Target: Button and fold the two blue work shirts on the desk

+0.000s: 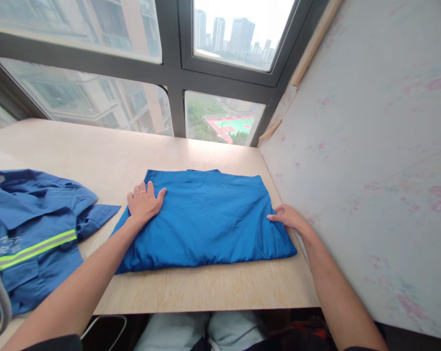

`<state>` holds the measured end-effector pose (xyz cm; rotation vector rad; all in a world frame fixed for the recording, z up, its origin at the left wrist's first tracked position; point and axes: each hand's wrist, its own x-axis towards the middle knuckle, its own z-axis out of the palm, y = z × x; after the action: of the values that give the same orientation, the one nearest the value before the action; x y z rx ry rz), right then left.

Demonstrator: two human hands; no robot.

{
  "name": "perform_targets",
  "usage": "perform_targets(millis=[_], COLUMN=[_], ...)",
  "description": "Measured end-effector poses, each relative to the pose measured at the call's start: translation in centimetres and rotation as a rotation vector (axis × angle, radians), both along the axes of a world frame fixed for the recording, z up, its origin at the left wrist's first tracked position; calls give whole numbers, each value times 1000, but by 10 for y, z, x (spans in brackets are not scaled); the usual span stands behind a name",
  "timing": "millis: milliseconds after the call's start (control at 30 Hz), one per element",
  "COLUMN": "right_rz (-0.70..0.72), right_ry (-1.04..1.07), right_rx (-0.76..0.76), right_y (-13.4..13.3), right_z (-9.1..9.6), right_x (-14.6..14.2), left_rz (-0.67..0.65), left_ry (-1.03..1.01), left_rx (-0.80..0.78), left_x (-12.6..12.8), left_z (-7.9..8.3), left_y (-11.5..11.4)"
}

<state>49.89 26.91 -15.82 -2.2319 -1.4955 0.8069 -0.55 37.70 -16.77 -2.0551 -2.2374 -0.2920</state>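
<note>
A bright blue folded garment (206,219) lies on the pale tabletop, with a straight band along its far edge and a thick fold along its near edge. Which kind of garment it is, I cannot tell. My left hand (145,202) rests flat on its left side, fingers apart, a ring on one finger. At the right edge, my right hand (288,215) pinches the cloth, thumb on top and the other fingers partly hidden at the side.
A darker blue work jacket (41,214) with a yellow-grey reflective stripe lies at the left. A floral-papered wall (370,170) rises close on the right. Grey-framed windows (174,73) stand behind the wooden tabletop (213,290). A grey curved cord or tube (1,292) shows at lower left.
</note>
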Motion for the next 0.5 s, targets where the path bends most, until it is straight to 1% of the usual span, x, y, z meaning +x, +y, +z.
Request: perform_targets(millis=[100, 167, 300, 433, 500], right_rz=[67, 108, 122, 137, 114], right_ry=[54, -11, -226, -292, -334], right_rx=[-25, -6, 26, -31, -45], right_y=[-22, -29, -29, -25, -27], right_z=[3, 6, 13, 16, 16], right_x=[-1, -4, -7, -6, -8], left_rz=[-2, -8, -29, -68, -82], left_ry=[-1, -2, 0, -16, -36], left_rx=[8, -13, -36, -41, -60], left_x=[0, -1, -7, -13, -15], left_z=[2, 4, 7, 4, 2], left_y=[1, 1, 1, -1, 1])
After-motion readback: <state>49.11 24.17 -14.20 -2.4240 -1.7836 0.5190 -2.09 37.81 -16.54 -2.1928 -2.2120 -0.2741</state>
